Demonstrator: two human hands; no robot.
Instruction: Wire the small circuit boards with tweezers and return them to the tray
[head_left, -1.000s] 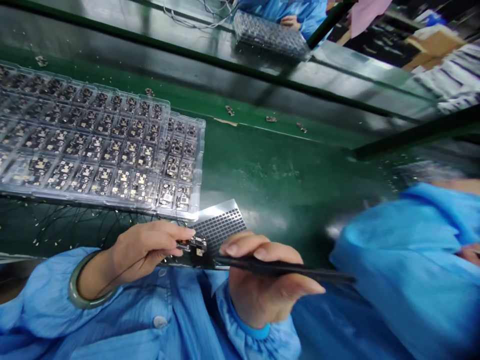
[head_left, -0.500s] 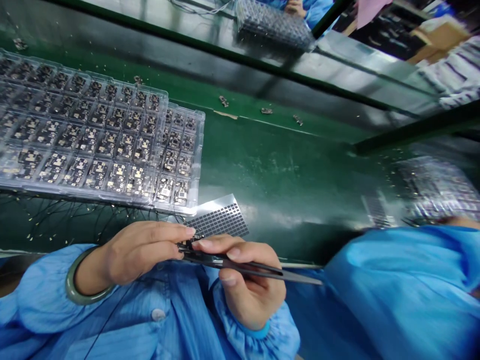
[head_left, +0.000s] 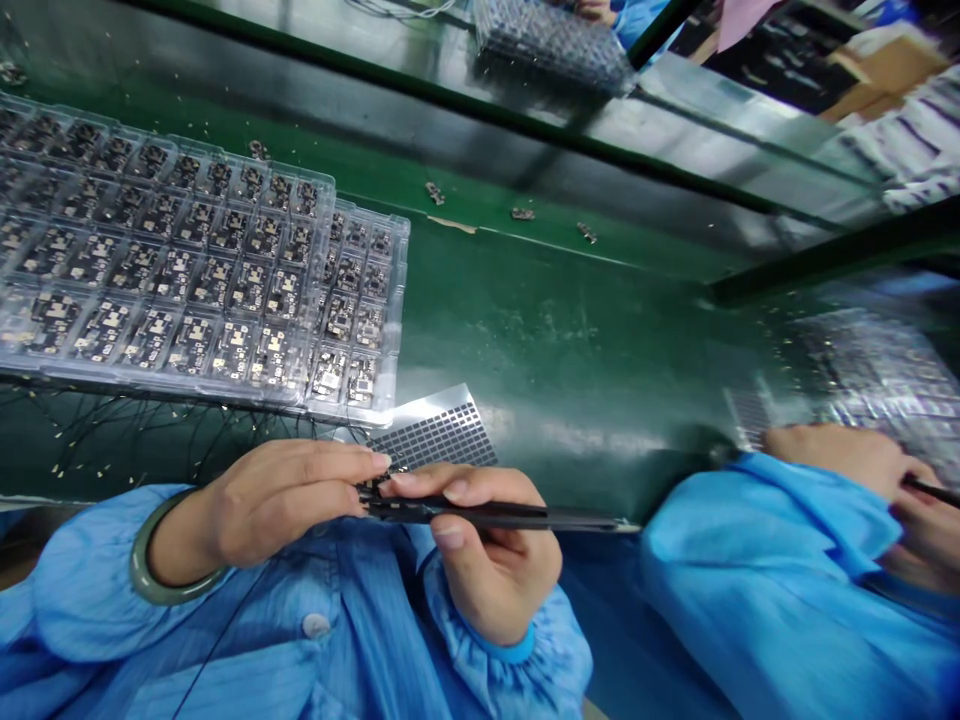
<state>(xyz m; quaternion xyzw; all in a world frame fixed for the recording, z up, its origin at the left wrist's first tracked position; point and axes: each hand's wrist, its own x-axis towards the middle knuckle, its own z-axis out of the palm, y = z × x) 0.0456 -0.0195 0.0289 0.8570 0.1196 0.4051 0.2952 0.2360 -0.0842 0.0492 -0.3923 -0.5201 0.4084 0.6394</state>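
My left hand (head_left: 277, 505), wearing a green stone bangle (head_left: 146, 570), pinches a small circuit board (head_left: 380, 485) between thumb and fingertips. Thin black wires trail from it. My right hand (head_left: 480, 545) is shut on black tweezers (head_left: 502, 516), whose tips reach that board and partly hide it. Just past my fingertips lies a perforated metal stencil sheet (head_left: 436, 435). Beyond it stands a clear plastic tray (head_left: 400, 300) holding rows of similar boards in separate pockets.
Several loose boards (head_left: 435, 193) lie on the green bench beyond the tray. At right, a co-worker's blue-sleeved hand (head_left: 840, 455) holds a dark tool beside a blurred tray (head_left: 877, 370). Another stacked tray (head_left: 551, 40) sits behind a green rail (head_left: 480, 125).
My right hand has moved in, bringing the tweezers level and onto the board. The co-worker's hand has come into view at right, beside the tray there.
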